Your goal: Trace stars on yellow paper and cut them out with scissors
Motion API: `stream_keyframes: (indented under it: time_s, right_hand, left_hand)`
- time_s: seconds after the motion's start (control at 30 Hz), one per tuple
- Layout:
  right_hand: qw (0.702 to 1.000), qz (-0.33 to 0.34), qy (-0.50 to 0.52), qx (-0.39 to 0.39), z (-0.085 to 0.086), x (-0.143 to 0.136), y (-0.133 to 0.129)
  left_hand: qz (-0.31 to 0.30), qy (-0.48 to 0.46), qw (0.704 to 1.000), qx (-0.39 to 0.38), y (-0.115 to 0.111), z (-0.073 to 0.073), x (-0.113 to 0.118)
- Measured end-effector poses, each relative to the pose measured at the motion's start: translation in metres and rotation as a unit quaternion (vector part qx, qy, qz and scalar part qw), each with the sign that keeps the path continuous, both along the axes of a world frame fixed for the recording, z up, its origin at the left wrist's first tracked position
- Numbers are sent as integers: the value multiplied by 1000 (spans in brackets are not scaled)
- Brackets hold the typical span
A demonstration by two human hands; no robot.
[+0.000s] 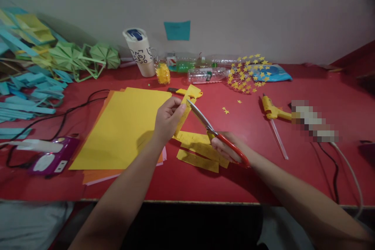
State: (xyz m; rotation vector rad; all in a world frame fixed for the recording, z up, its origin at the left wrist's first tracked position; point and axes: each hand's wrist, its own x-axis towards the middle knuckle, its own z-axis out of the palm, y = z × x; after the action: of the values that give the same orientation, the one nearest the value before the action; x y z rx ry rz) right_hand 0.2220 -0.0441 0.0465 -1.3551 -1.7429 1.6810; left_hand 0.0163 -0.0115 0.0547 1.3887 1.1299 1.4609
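Observation:
My left hand pinches a narrow yellow paper strip upright between thumb and fingers. Red-handled scissors are in my right hand, its fingers wrapped round the handles. The blades point up and left, and their tips touch or nearly touch the strip beside my left thumb. Below lie more yellow strips, partly under my right hand. A yellow cutter rests behind the strip. Large yellow sheets are stacked over orange and pink ones to the left.
A white mug, plastic bottles and a star-covered clear piece stand or lie along the wall. At right are a yellow glue gun and cables. A purple power box and blue paper strips occupy the left.

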Motion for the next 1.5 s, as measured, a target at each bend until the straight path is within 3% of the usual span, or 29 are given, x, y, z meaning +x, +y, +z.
stream_keyframes:
  time_s: [1.0, 1.5]
  right_hand:
    - [1000, -4, -7, -23, 0, 0, 1]
    - [1000, 0, -10, -2, 2, 4, 5]
  left_hand:
    - [13, 6, 1000, 8, 3, 1, -1]
    - [-23, -28, 998, -57, 9, 2, -14]
